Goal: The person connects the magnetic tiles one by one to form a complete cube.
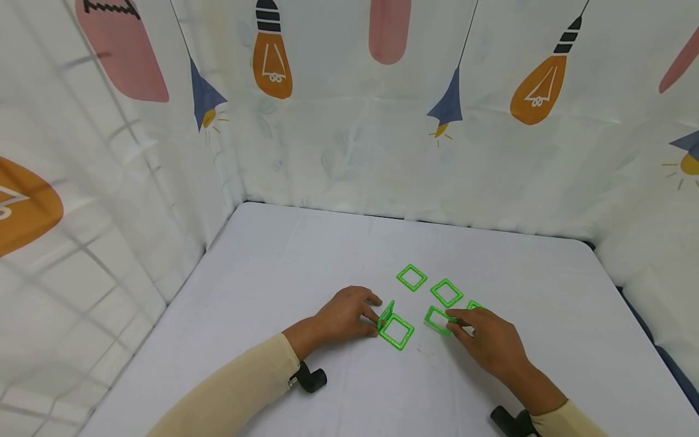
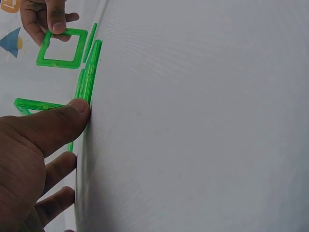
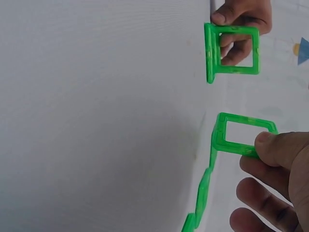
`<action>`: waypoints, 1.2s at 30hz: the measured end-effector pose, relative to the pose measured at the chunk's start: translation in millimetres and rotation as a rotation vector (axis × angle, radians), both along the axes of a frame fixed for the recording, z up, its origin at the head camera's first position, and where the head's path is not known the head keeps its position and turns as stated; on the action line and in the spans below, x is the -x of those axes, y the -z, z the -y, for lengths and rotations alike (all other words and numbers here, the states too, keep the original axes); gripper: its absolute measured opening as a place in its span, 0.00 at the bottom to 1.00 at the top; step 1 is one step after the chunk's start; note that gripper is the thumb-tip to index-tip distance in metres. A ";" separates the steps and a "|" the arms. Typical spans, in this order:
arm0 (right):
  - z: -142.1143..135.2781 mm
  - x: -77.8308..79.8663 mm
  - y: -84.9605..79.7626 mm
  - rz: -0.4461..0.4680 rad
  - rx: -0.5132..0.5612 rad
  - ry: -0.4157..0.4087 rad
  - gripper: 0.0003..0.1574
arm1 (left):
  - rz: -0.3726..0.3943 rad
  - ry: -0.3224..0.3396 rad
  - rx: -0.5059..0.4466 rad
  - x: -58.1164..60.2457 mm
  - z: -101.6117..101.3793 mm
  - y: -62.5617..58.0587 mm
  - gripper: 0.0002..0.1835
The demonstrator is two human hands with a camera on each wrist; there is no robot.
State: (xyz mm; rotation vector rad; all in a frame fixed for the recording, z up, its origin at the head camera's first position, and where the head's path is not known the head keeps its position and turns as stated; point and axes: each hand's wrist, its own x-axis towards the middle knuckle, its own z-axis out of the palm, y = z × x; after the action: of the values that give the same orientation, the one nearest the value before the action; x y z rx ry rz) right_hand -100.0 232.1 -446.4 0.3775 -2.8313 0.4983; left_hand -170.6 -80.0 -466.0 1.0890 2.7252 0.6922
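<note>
Two square green magnetic tile frames meet at an edge near my left hand (image 1: 348,312): one lies flat (image 1: 407,339), the other tile stands upright (image 3: 257,50). My left thumb touches the pair where they join, while its fingers show behind the upright tile in the right wrist view; part of that grip is hidden. To the right, my right hand (image 1: 488,343) pinches another green square tile (image 3: 220,133) between thumb and fingers. This tile is tilted above the table, apart from the joined pair.
Beyond the hands, a loose green tile (image 1: 418,271) and a second one (image 1: 455,286) lie flat on the white table (image 1: 306,249). Another green tile (image 1: 474,304) is partly hidden behind my right hand. Printed white curtains (image 1: 349,152) surround the table.
</note>
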 end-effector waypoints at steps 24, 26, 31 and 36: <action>19.2 14.7 4.6 -0.032 0.013 -0.024 0.19 | -0.011 0.006 -0.003 0.2 0.1 1.7 0.11; 20.2 15.5 5.0 -0.044 0.011 -0.028 0.19 | -0.006 0.006 -0.003 0.4 0.1 1.8 0.11; 23.1 17.0 4.2 -0.062 0.013 -0.043 0.19 | -0.002 0.007 -0.003 0.4 0.3 0.9 0.12; 26.3 18.2 4.0 -0.044 0.019 -0.052 0.18 | 0.001 0.002 0.001 0.6 0.0 1.4 0.11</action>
State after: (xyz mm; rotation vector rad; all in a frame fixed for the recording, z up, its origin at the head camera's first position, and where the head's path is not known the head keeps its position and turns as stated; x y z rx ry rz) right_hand -118.2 205.8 -450.4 0.4535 -2.7787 0.5206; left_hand -171.3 -80.0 -467.3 1.0898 2.7228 0.6904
